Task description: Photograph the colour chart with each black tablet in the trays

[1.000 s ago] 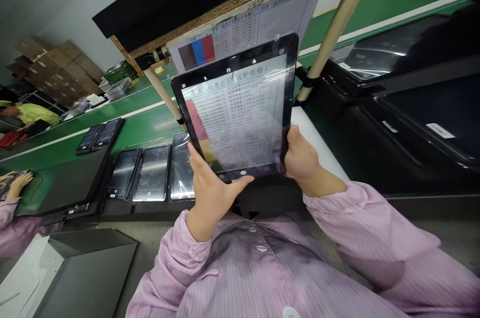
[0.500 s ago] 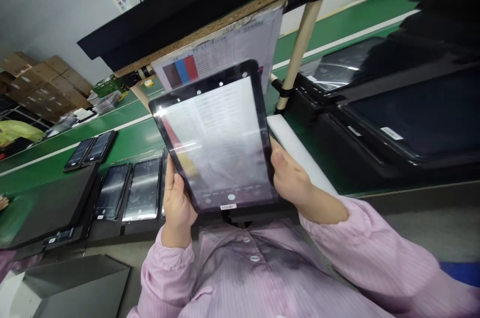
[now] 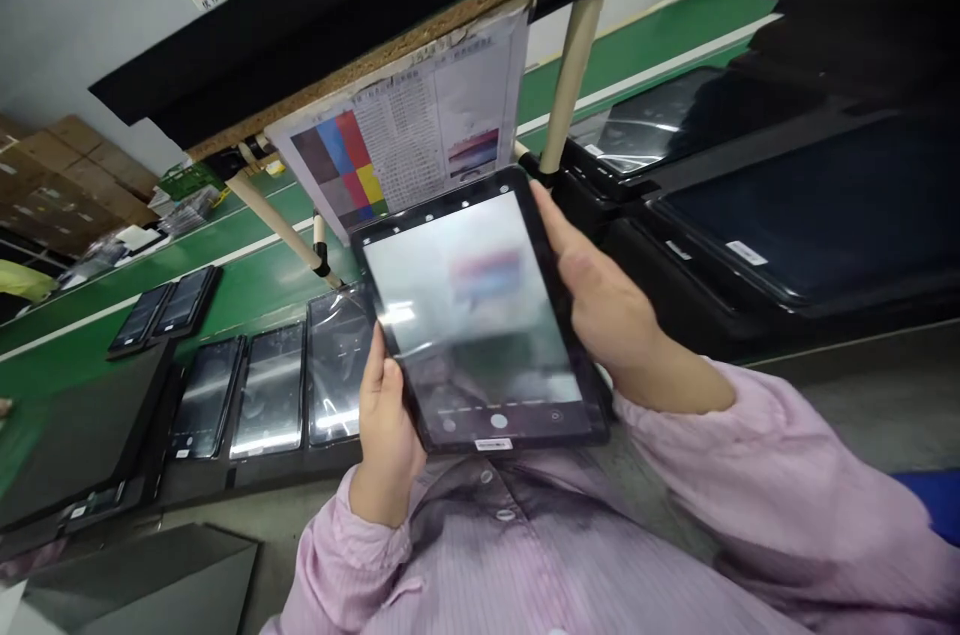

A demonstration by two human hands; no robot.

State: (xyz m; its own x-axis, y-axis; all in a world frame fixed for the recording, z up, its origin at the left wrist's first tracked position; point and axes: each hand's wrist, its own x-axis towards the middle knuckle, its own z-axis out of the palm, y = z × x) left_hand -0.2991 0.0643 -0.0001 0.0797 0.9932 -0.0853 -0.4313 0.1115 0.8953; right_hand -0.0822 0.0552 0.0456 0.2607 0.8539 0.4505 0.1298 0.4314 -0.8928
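Note:
Between both hands I hold a black-framed tablet [image 3: 472, 315], tilted, its lit screen facing me with a blurred camera picture and a round button at the bottom. My left hand [image 3: 390, 425] grips its left edge, thumb on the front. At the upper right edge, my right hand [image 3: 607, 305] is closed round the frame, its fingers partly hidden behind. A printed chart [image 3: 420, 125] with coloured squares hangs just beyond the tablet's top edge. To the left of the tablet lies another tablet in clear film [image 3: 334, 365].
Several more tablets [image 3: 270, 385] lie on the bench at left, near a large black panel [image 3: 82, 425]. A wooden shelf [image 3: 420, 45] on tan posts [image 3: 574, 80] stands ahead. Dark screens [image 3: 825, 215] fill the right side. Cartons [image 3: 75, 175] are stacked far left, beside a green conveyor [image 3: 262, 265].
Both hands have lowered the tablet and shifted it to the right in view. More of the chart shows above it, and the on-screen picture has changed. My right hand sits higher on its edge.

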